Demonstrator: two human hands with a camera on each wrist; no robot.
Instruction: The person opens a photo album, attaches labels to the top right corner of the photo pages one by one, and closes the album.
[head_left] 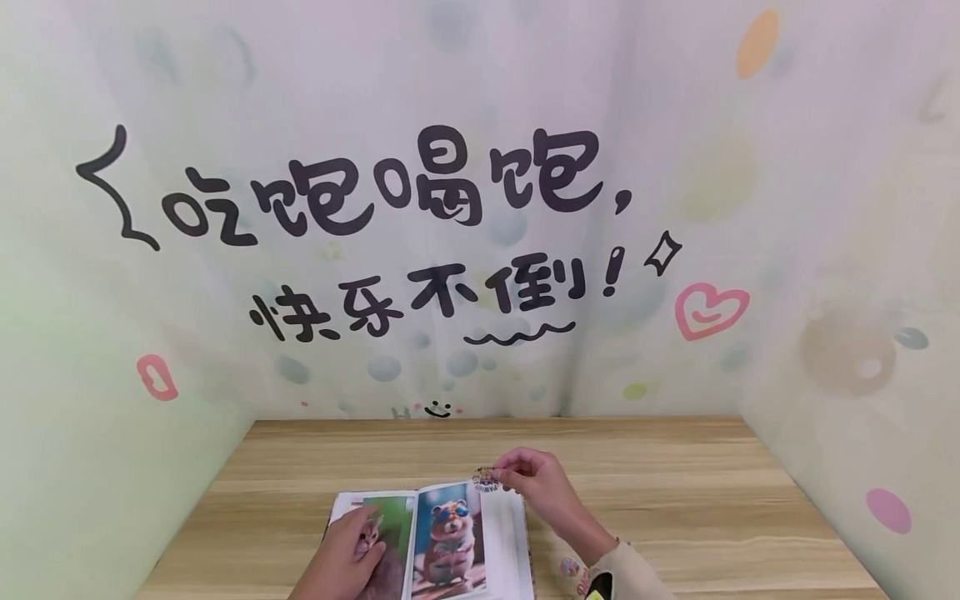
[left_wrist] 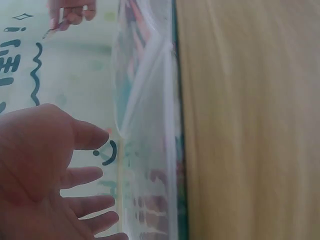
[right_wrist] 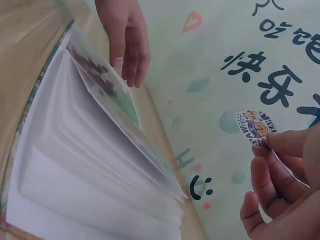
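Note:
A photo album (head_left: 510,533) lies open on the table, with a cat picture (head_left: 396,521) on its left page and a picture of a hamster in sunglasses (head_left: 450,546) on the right one. My right hand (head_left: 543,492) pinches a small round sticker (right_wrist: 254,129) with cartoon figures and lettering between thumb and fingers, above the album's upper right corner. Over the left page is my left hand (head_left: 339,557), partly covering the cat picture; its fingers (left_wrist: 92,202) are spread and hold nothing. The album's many page edges (right_wrist: 105,170) show in the right wrist view.
Small round stickers (head_left: 572,568) lie on the wooden table (head_left: 675,500), right of the album by the right forearm. A pale curtain (head_left: 480,375) with black lettering stands behind the table, and fabric walls rise on both sides.

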